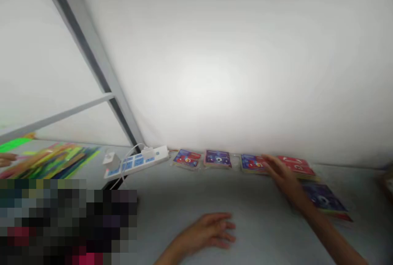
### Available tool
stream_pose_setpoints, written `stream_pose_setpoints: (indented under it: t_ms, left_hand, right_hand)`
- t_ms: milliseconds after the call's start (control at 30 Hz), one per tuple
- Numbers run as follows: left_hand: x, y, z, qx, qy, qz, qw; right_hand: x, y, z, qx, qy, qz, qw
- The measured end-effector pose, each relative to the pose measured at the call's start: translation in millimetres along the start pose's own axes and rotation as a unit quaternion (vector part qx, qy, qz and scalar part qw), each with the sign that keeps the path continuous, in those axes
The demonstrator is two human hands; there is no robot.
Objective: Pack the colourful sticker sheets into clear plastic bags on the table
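My left hand [211,232] hovers over the grey tabletop with its fingers apart and nothing in it. At the back right, my right hand [282,177] reaches across a blue-and-red printed pack [251,162], its fingers stretched out. Whether the fingertips touch that pack I cannot tell. Just beyond this hand lies a red pack [296,166], and a dark blue pack [325,198] sits partly behind my forearm. Further left along the wall are a purple pack [217,159] and another red-and-blue pack [188,158], both in clear plastic.
A white power strip [144,159] with plugs and a cable stands left of the packs. Past a metal frame post [101,60], another person's hand [7,159] is near a heap of colourful strips [67,160]. A blurred-out area covers the lower left.
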State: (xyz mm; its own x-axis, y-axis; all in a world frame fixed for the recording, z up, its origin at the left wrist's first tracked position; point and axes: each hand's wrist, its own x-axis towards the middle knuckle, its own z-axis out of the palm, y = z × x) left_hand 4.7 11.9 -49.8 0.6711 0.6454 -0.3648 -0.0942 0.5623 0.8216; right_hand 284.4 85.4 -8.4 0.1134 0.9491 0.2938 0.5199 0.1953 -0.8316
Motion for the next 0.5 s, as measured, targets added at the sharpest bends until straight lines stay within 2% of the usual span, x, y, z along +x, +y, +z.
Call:
stream_pose_setpoints:
  t_ms: [100,167,200,267,300,333,400,500]
  left_hand:
    - [0,2,0,0.03,0.005,0.018,0.999]
    - [-2,10,-7,0.093,0.018,0.05,0.994]
    - [-3,17,-13,0.164,0.034,0.079,0.983]
    - [-5,37,-31,0.326,0.105,0.136,0.93]
    - [-5,50,-42,0.423,0.155,0.154,0.88]
    - [-5,64,-54,0.526,0.217,0.165,0.806]
    - [-1,92,-79,0.58,0.26,0.169,0.753]
    - [10,126,-111,0.653,0.262,0.149,0.695]
  right_hand:
    - [-43,-4,24,0.141,-0.086,0.09,0.982]
    - [-64,3,42,0.209,-0.106,0.138,0.962]
    - [-71,8,49,0.24,-0.115,0.153,0.952]
    - [-79,18,60,0.265,-0.096,0.169,0.945]
    - [-81,21,63,0.28,-0.083,0.169,0.941]
    - [-81,24,64,0.294,-0.074,0.173,0.937]
    - [-80,25,64,0.322,-0.061,0.188,0.926]
    - [-77,24,62,0.341,-0.051,0.209,0.915]
